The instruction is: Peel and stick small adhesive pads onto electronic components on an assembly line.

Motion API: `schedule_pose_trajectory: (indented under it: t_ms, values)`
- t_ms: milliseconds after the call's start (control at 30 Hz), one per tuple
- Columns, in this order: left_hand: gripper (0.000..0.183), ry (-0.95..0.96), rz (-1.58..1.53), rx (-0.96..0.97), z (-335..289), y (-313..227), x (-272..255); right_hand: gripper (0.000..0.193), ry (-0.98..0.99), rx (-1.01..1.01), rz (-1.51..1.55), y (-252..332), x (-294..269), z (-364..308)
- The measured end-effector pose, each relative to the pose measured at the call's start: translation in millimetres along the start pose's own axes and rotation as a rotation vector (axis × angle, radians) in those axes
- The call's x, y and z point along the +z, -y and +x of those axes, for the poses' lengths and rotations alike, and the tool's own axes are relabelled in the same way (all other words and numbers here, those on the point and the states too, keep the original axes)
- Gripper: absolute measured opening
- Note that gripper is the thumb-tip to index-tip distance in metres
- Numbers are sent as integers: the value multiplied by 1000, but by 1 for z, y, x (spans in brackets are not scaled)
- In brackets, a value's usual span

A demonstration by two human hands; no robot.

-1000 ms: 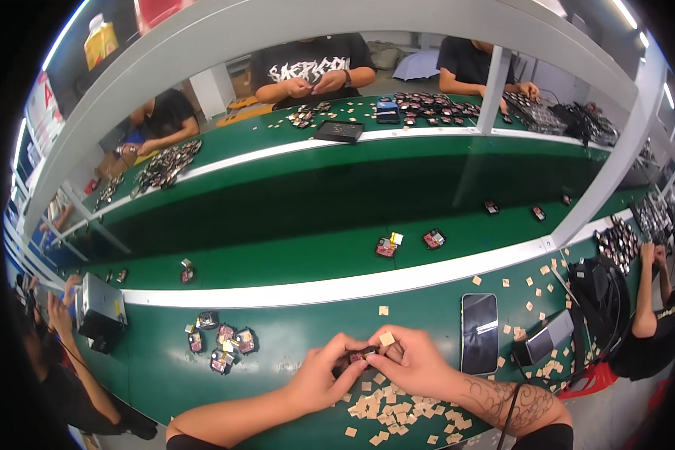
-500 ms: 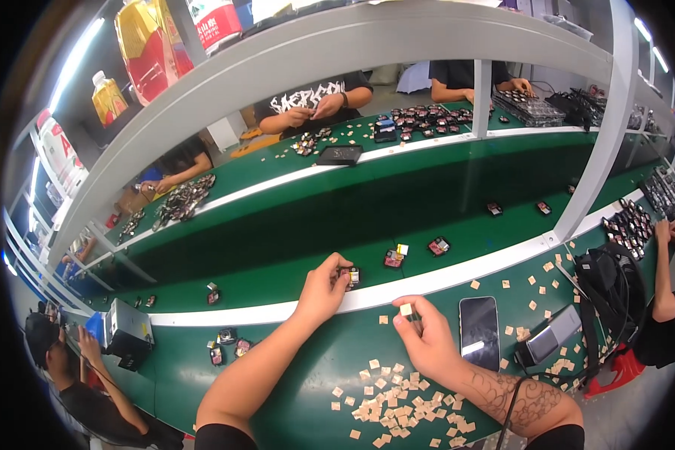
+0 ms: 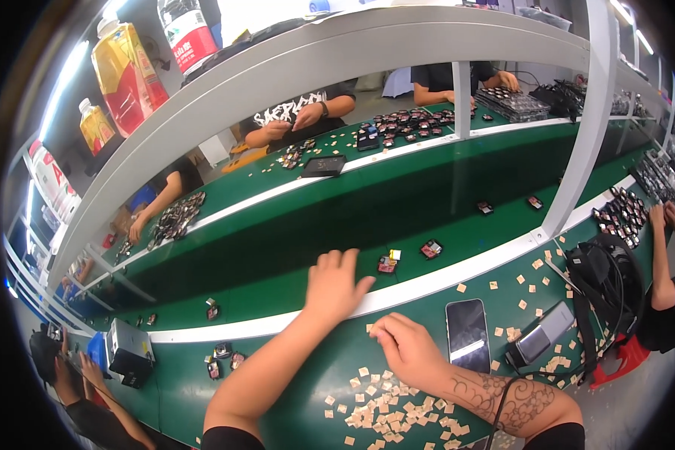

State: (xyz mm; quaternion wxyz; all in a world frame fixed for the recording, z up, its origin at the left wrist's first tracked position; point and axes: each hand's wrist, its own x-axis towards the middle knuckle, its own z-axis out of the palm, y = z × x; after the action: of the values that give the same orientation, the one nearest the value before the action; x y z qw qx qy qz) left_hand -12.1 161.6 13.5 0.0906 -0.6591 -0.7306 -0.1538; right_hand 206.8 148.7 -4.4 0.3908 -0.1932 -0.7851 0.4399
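Left hand [image 3: 334, 289]: above the near edge of the belt [image 3: 277, 292], back upward, fingers extended, thumb held apart; half a second ago it pinches a small black-and-red module there. Whether that module lies beneath the palm cannot be told.
Right hand [image 3: 412, 352]: over the table [image 3: 296, 401], near its far edge, fingers curled in toward the thumb; cannot tell whether anything is pinched. The tan square shown at its fingertips half a second ago is out of sight.
Single tan square [image 3: 370, 328]: near the table's far edge, just beside the right fingertips, which are now closer to it than before.
Modules, belt: a yellow-tabbed module [image 3: 388, 262] and a second module [image 3: 431, 249], toward the belt's near edge, right of the left hand; both unmoved on the belt.
Modules, table: small group [image 3: 213, 367] near the far edge, toward the left end, beside the left forearm.
Tan squares, heap [image 3: 390, 412]: loose, by the table's near edge, below the right hand.
Phone [image 3: 467, 337]: dark, flat, right of the right hand.
White rail [image 3: 202, 332]: between table and belt.
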Motion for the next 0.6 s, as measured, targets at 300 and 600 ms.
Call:
schedule_pose_trajectory:
  t_ms: [300,600]
  values:
    - [55,-13,-259,15,26,-37,46,9,262,195,-65,31,-6,4]
    - [64,-99,-322,186,-13,-14,21,16,101,2,-85,6,2,7]
